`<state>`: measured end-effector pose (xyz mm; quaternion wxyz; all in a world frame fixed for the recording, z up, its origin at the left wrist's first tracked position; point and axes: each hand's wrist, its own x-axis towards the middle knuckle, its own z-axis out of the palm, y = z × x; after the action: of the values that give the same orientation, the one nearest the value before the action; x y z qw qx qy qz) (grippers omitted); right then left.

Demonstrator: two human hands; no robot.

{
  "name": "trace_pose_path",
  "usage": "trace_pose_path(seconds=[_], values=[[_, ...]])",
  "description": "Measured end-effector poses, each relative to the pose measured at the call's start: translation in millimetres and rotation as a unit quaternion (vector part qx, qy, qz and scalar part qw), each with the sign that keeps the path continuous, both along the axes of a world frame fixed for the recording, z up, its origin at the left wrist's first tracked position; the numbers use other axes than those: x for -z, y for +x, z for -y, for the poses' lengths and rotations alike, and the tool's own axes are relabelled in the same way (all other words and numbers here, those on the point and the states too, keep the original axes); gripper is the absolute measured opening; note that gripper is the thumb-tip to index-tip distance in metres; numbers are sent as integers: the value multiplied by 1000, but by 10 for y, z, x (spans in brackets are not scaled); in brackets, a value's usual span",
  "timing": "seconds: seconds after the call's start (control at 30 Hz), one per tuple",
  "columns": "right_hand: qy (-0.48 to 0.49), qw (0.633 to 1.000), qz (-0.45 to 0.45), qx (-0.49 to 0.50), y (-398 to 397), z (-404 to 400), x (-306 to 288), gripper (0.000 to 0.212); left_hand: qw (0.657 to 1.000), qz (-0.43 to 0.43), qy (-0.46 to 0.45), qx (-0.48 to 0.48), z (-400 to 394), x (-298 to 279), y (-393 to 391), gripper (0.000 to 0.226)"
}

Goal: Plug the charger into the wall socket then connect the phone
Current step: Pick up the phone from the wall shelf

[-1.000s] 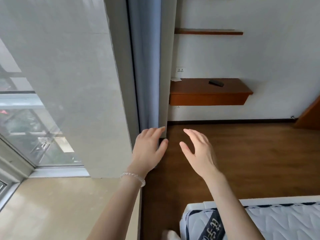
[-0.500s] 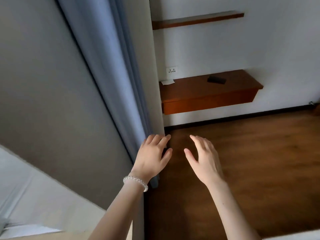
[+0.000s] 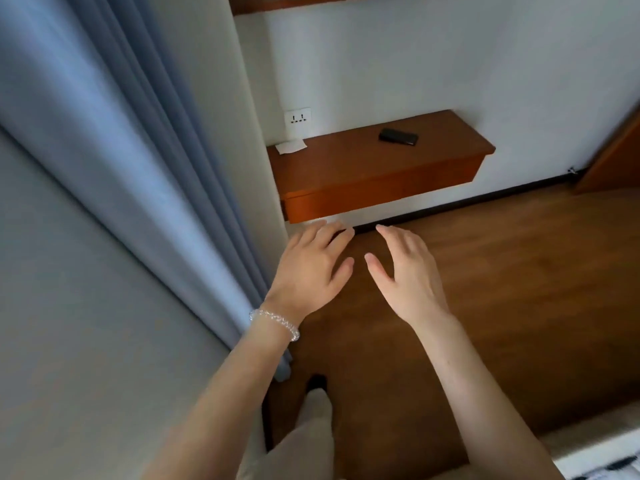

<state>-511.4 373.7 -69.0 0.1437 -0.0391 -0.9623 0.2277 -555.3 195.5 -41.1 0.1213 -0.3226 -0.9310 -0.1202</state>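
Both the left hand (image 3: 313, 268) and right hand (image 3: 407, 275) hang empty with fingers spread, the phone (image 3: 398, 137) and wall socket (image 3: 298, 116) well beyond their fingertips.

We see our own two bare forearms with no sleeves on them. Our left hand (image 3: 311, 268) has a bracelet (image 3: 275, 322) of clear, glassy beads around the wrist, a single strand that catches the light. Our right hand (image 3: 407, 275) wears nothing, no ring or watch. Below the arms, one leg shows in light beige trousers (image 3: 304, 441), ending in a dark shoe tip (image 3: 317, 381).
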Motion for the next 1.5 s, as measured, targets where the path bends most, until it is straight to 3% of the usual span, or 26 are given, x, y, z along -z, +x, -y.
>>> trace_pose_path(seconds=[0.17,0.37,0.63,0.9,1.27,1.5], values=[[31,999,-28,17,-684,-87,42,58,999,1,-11,30,-72,239,-729,50],[61,998,13,30,-1660,-203,113,57,997,21,-59,43,-132,372,-1808,58],[36,995,26,89,-2482,-513,258,57,994,42,-73,72,-512,432,-2889,60],[13,994,17,103,-3179,-1360,411,54,993,67,-65,77,-1336,565,-3626,62],[-3,999,26,30,-4361,-2918,311,57,996,76,-35,-12,-2646,479,-4490,55],[4,999,48,-6,-4930,-3383,392,57,995,82,-37,-45,-3041,523,-4940,54]])
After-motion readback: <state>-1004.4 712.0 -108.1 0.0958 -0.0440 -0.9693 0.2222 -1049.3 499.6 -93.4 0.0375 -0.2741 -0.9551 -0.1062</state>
